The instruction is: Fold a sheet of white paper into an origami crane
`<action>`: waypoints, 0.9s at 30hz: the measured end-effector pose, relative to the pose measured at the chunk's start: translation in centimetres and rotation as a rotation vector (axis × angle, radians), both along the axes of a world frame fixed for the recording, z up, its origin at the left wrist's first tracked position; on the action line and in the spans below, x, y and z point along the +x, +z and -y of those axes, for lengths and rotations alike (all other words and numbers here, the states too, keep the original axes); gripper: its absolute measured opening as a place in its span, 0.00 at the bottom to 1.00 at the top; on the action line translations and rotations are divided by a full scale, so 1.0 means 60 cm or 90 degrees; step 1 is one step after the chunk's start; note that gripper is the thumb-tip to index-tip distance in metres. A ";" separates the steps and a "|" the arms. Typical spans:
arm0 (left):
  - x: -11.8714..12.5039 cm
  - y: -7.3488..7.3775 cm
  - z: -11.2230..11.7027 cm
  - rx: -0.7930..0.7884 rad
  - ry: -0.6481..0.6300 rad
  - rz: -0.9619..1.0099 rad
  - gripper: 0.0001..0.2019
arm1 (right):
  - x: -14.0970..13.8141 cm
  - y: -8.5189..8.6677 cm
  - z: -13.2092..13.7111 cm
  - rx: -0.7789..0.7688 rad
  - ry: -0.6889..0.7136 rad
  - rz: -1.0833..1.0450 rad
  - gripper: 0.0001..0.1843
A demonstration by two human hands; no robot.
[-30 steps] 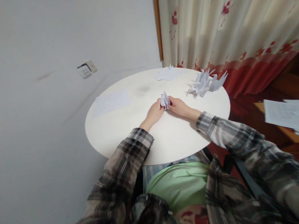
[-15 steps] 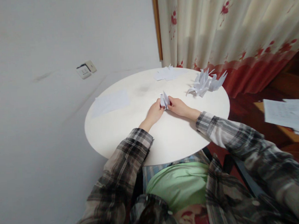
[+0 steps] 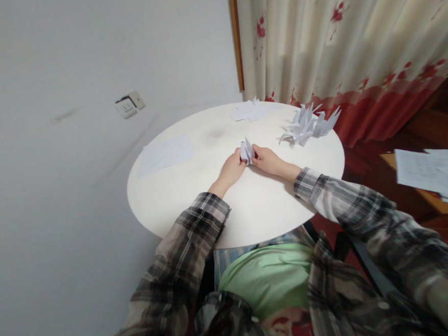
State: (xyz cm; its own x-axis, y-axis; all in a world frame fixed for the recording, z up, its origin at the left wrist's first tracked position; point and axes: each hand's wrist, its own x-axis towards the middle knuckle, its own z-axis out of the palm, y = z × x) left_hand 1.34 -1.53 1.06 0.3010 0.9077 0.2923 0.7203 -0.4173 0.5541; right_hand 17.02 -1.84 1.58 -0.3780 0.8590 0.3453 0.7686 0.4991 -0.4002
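Note:
Between my two hands is a small piece of folded white paper (image 3: 247, 148), with a pointed tip sticking up. My left hand (image 3: 232, 170) pinches its left side, and my right hand (image 3: 268, 160) grips the right side with thumb and fingers. Both hands rest low over the middle of the round white table (image 3: 188, 201). The lower part of the folded paper is partly hidden by my fingers. To the right, beyond my right hand, several folded paper cranes (image 3: 303, 124) lie in a cluster.
Flat white paper (image 3: 167, 152) lies at the table's left, and more paper (image 3: 251, 110) at the far edge. Written sheets (image 3: 431, 171) cover a wooden surface at the right. A wall with a socket (image 3: 126, 108) borders the left; a curtain (image 3: 338, 52) hangs behind.

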 end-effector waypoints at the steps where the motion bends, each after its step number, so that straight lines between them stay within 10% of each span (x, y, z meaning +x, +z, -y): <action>1: 0.000 0.000 0.000 -0.001 0.000 0.001 0.10 | 0.000 0.000 0.000 0.000 -0.001 0.000 0.09; 27: -0.001 0.001 0.000 0.002 -0.003 -0.004 0.10 | 0.000 0.000 -0.001 0.001 -0.005 0.003 0.09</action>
